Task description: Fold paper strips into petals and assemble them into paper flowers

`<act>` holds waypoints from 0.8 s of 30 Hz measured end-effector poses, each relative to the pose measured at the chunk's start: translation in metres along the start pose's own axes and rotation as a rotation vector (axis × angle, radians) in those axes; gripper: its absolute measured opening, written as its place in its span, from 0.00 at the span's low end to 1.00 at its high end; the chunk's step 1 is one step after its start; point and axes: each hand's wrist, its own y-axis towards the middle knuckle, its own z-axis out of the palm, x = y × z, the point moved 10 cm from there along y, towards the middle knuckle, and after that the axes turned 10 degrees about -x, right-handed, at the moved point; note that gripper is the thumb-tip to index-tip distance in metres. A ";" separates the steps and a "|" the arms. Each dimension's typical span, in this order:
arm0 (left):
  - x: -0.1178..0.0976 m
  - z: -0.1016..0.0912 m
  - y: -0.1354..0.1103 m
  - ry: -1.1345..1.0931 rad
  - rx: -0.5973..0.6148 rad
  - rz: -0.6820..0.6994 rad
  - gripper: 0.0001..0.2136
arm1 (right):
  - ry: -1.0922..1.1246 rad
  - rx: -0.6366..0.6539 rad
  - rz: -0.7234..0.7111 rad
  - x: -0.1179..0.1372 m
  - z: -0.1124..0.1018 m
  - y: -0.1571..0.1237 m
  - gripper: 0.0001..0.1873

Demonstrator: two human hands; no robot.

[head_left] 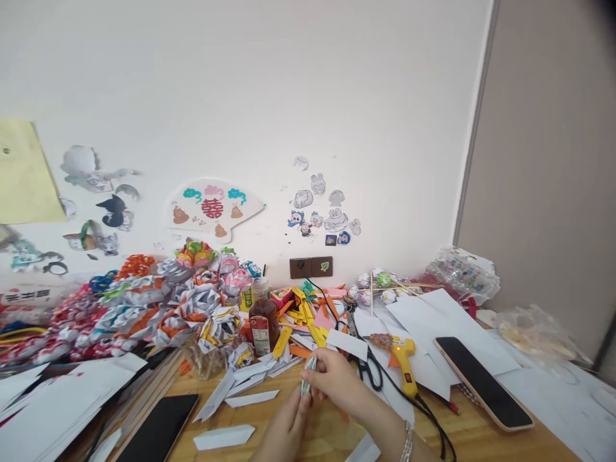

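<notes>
A small folded paper piece [308, 373], whitish with greenish edges, stands upright between my hands above the wooden table [185, 443]. My left hand [289, 416] pinches its lower end from below. From the right, my right hand [334, 380] grips its upper part with thumb and fingers; a bracelet [407, 443] circles that wrist. Left of my hands lie folded white paper strips [224, 437]. Just beyond my right hand, black-handled scissors [374, 378] lie partly under a white paper card [347, 344].
A yellow glue gun [407, 367] with its cord lies at right, beside a phone [484, 384] on white sheets. Another dark phone [158, 428] lies front left. A brown bottle [262, 330] stands behind the strips, between folded paper flowers [197, 301] and yellow paper pieces [312, 324].
</notes>
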 end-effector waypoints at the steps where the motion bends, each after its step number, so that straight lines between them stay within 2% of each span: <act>1: 0.002 0.001 -0.001 -0.022 -0.002 -0.019 0.24 | 0.001 0.026 0.010 0.000 0.001 -0.001 0.06; 6: 0.011 0.018 -0.004 -0.157 0.079 -0.148 0.24 | -0.048 0.122 -0.015 0.001 0.005 -0.005 0.04; 10: 0.012 0.030 -0.007 -0.244 0.178 -0.239 0.18 | -0.148 0.132 -0.065 0.003 0.008 -0.010 0.02; 12: 0.019 0.031 -0.007 -0.233 0.180 -0.281 0.14 | -0.208 0.108 -0.085 0.005 0.009 -0.012 0.02; 18: 0.039 0.022 0.003 -0.111 0.002 -0.246 0.11 | -0.382 0.064 -0.129 0.024 0.012 -0.020 0.02; 24: 0.024 0.004 0.008 -0.123 -0.132 -0.139 0.07 | -0.554 0.007 -0.126 0.033 0.018 -0.023 0.03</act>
